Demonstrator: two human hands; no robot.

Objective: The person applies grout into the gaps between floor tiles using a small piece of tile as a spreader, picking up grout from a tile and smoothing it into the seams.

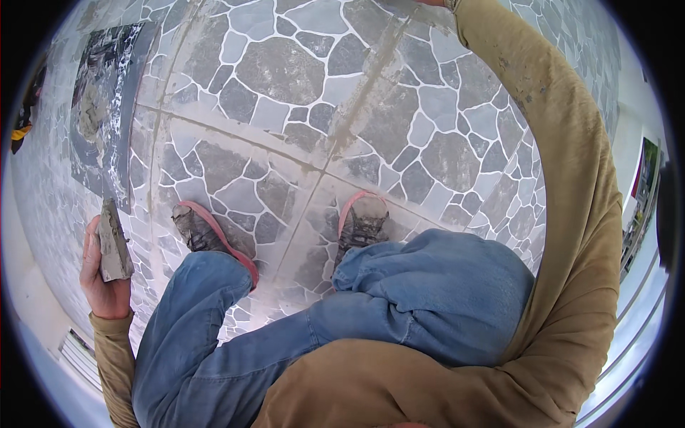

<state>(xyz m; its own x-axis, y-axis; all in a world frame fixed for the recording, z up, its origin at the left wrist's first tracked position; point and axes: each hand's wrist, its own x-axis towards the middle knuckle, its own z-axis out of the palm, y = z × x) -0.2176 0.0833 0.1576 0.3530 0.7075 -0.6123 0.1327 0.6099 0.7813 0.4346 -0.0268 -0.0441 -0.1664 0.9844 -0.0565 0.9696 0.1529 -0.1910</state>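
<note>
Near the smeared board point(134, 93), our left hand point(107, 296) grips a caked block point(114, 246) that might crumble if tilted; we can't read our right hand point(432, 2).

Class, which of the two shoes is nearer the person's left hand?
The left shoe, its toe angled toward the picture's upper left; the right shoe, farther from the left hand, points up and slightly right.

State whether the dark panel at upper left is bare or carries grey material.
Carrying material, not bare: a grey paste-like patch lies on the dark panel, with dark areas visible around it.
</note>
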